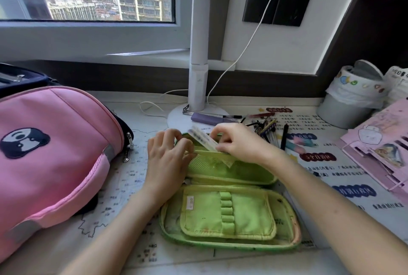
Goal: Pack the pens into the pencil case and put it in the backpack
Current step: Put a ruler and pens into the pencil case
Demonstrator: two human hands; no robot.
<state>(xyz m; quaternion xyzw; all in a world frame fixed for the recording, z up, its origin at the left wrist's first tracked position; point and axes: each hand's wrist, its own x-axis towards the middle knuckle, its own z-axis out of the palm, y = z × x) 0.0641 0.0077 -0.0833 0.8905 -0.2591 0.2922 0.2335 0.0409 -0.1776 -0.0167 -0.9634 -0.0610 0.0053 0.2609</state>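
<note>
A green pencil case (229, 213) lies unfolded flat on the desk in front of me. My left hand (167, 160) pinches the rim of its upper mesh pocket (207, 162). My right hand (240, 142) holds a clear plastic ruler (202, 139) tilted, with its lower end inside that pocket. Several loose pens (268, 128) lie in a pile behind and to the right of the case. A pink backpack (50, 160) with a panda patch lies flat at the left.
A white lamp base (178, 115) and pole stand behind the case with a white cable. A purple flat box (209, 118) lies on the base. A lined bin (351, 98) and pink papers (379, 142) sit at the right.
</note>
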